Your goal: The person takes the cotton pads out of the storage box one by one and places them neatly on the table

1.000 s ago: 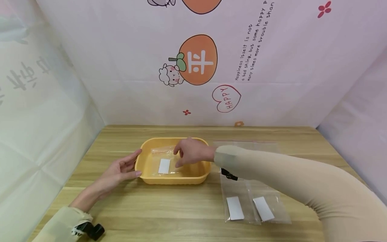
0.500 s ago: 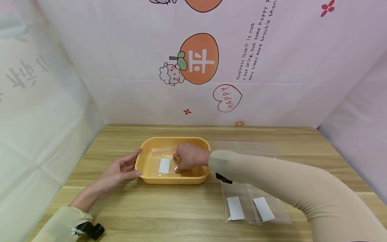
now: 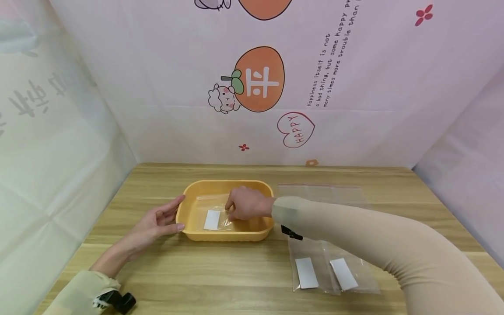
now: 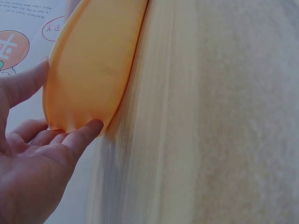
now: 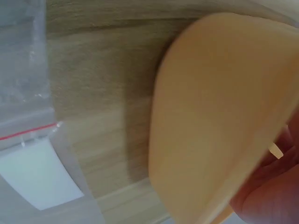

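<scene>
A yellow plastic basin [image 3: 228, 236] sits on the wooden table. My left hand [image 3: 155, 223] grips its left end, thumb toward the near corner and fingers toward the far one. The left wrist view shows those fingertips [image 4: 96, 125] against the outer wall. Inside the basin lies a small clear zip bag [image 3: 214, 207] bearing a white rectangle [image 3: 211, 220]. Reaching over the right rim, my right hand [image 3: 248, 204] pinches the bag's right side between thumb and fingers. In the right wrist view the basin wall hides most of that hand.
To the right of the basin lie larger clear zip bags [image 3: 324, 262] with white rectangles [image 3: 306, 273], partly under my right sleeve [image 3: 346, 227]. A printed white cloth [image 3: 177, 127] stands behind the table [image 3: 220, 280], with pale cloth walls at both sides.
My right hand has lowered into the basin and closed on the small bag, whose white rectangle has shifted slightly left and nearer. The left hand stays at the basin's end.
</scene>
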### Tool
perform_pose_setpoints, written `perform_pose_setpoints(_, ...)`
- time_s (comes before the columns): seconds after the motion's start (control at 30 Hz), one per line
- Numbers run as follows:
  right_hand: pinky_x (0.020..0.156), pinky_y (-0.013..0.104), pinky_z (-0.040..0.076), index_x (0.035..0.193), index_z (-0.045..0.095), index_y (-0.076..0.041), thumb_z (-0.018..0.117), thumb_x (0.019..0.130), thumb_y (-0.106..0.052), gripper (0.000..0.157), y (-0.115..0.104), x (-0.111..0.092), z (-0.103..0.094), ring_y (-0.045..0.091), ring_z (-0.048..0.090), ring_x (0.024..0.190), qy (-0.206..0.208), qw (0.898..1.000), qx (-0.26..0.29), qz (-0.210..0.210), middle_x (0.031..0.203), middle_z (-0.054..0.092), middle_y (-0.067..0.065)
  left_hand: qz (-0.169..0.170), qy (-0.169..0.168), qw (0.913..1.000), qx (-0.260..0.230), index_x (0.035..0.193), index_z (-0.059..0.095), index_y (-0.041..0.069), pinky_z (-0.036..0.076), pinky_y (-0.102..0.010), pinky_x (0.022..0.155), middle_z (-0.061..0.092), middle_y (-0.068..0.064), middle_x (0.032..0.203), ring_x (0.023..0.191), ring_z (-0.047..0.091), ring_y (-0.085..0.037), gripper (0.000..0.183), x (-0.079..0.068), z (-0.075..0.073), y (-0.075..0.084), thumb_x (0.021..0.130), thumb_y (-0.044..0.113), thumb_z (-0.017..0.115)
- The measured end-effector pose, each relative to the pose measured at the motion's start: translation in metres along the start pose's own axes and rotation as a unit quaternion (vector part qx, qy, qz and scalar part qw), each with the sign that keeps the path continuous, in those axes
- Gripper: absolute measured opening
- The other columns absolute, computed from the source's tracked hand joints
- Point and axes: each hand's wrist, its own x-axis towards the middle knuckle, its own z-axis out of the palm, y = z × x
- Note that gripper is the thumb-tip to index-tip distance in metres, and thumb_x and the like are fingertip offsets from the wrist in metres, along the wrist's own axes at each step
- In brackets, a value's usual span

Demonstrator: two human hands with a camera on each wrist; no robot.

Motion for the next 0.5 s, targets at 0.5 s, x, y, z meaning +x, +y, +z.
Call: perform_pose_setpoints(0.5,0.057,0.026,0.035,0.104,0.079,-0.009,0.085,0.090,-0.044,0.038,0.002,0.013,0.003,0.013,0.049,0.073,-0.013,0.998,-0.057,0.032,0.086,0.056,0.000,-0.002,-0.004,1.0000,0.000,0.166,0.018,-0.003,0.045,-0.021,0.104,0.010,-0.023,0.172,0.152,0.021,-0.045,0.087,0.002,-0.004,-0.004,0.099,0.005,0.072)
